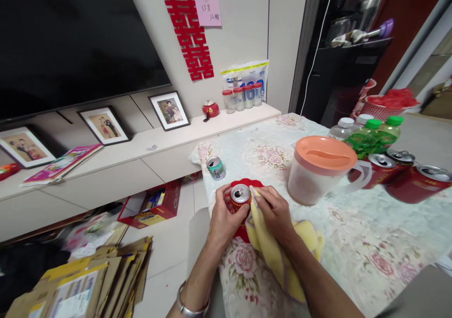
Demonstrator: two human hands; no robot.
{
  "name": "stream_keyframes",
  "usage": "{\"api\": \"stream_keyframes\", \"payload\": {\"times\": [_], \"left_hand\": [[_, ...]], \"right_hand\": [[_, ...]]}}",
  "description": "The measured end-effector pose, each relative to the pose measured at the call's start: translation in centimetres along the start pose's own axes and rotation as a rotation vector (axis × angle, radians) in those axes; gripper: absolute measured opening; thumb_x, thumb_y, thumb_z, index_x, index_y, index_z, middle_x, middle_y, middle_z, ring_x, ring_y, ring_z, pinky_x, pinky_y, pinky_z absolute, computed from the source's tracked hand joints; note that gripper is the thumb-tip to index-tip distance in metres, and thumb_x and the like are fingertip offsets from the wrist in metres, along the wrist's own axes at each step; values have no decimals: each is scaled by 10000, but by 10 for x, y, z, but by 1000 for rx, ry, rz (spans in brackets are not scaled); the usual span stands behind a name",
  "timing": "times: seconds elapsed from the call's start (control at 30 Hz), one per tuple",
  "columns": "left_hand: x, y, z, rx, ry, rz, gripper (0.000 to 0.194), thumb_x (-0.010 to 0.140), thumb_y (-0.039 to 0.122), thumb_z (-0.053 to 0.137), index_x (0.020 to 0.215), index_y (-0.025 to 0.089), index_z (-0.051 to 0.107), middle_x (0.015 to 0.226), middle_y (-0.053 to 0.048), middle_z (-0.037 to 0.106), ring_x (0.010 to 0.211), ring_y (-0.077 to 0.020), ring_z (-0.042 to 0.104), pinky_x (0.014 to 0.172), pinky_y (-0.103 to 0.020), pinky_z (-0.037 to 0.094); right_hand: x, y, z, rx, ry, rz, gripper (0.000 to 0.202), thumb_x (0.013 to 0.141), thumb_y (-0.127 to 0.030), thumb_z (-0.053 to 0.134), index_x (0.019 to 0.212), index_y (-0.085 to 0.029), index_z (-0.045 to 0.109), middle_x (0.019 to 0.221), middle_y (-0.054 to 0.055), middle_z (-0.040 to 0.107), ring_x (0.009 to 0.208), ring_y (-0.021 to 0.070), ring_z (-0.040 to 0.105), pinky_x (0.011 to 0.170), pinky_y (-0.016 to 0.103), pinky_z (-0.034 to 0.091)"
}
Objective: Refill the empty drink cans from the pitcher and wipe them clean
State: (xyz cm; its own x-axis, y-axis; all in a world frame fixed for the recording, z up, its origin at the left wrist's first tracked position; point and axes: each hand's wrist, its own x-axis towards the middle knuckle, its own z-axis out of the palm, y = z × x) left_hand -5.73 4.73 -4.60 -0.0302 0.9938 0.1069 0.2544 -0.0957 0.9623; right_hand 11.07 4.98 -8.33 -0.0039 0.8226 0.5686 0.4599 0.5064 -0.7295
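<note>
An opened red drink can (240, 194) stands over a red scalloped mat (242, 234) near the table's left edge. My left hand (225, 217) is wrapped round the can's left and near side. In my right hand (273, 210) is a yellow cloth (268, 250), its folded tip pressed against the can's upper right rim. The rest of the cloth drapes down under my right forearm onto the tablecloth. Just beyond my left hand sits a small teal can (215, 168), also opened. Most of the red can's body is hidden by my fingers.
To the right stand a pitcher with an orange lid (325, 153), several red cans (420, 181) and bottles with green and white caps (374, 132). A floral tablecloth (370, 233) covers the table. Flattened cardboard (106, 280) and a red box (155, 205) lie on the floor at left.
</note>
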Motion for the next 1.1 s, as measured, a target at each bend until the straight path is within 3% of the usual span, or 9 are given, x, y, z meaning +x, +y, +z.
{"api": "stream_keyframes", "payload": {"times": [0.13, 0.23, 0.4, 0.57, 0.7, 0.87, 1.1], "left_hand": [[1, 8, -2, -36, -67, -30, 510, 740, 314, 765, 1178, 212, 523, 1170, -84, 706, 1068, -231, 710, 989, -406, 552], [4, 10, -5, -83, -98, -41, 515, 724, 286, 756, 1181, 213, 530, 1174, -82, 716, 1087, -238, 708, 1011, -417, 542], [8, 8, -10, -101, -126, -23, 517, 721, 282, 738, 1203, 206, 565, 1241, -103, 681, 1185, -265, 665, 1055, -435, 519], [5, 5, -9, 83, 0, 26, 510, 747, 304, 712, 1241, 203, 638, 1270, -117, 579, 1234, -292, 603, 1109, -493, 470], [-1, 4, 1, 215, 81, 69, 638, 699, 359, 805, 1286, 189, 622, 1192, -105, 539, 1208, -309, 570, 1122, -529, 449], [-1, 1, 7, 253, 148, 98, 577, 717, 346, 803, 1252, 205, 636, 1144, -80, 524, 1146, -284, 586, 1079, -505, 484], [4, -3, -6, 186, 4, 119, 672, 708, 302, 785, 1345, 234, 580, 1230, -87, 620, 1181, -279, 624, 1054, -471, 506]], "right_hand": [[0, 1, 3, -7, 3, -23, 347, 1058, -248, 462, 1317, -211, 689, 1091, 81, 702, 1036, 178, 678, 921, 317, 548], [0, 6, 5, -44, -22, -14, 365, 1055, -231, 441, 1328, -200, 681, 1072, 90, 692, 1005, 186, 673, 906, 329, 546], [-2, 11, 8, -137, -113, 17, 312, 1024, -196, 428, 1103, -177, 729, 867, 65, 630, 823, 190, 618, 744, 315, 497], [-6, 17, 10, -214, -204, 52, 238, 979, -174, 477, 894, -203, 698, 767, 27, 547, 694, 167, 516, 632, 280, 383], [-8, 22, 13, -225, -221, 70, 206, 916, -131, 503, 832, -197, 680, 731, 25, 538, 661, 163, 479, 614, 276, 350], [-4, 14, 6, -139, -163, 66, 227, 973, -179, 505, 937, -212, 727, 839, 40, 651, 779, 176, 596, 713, 285, 456], [2, 1, -2, 28, -21, 11, 320, 1046, -271, 480, 1243, -210, 725, 1065, 73, 714, 1009, 180, 680, 898, 306, 547]]}}
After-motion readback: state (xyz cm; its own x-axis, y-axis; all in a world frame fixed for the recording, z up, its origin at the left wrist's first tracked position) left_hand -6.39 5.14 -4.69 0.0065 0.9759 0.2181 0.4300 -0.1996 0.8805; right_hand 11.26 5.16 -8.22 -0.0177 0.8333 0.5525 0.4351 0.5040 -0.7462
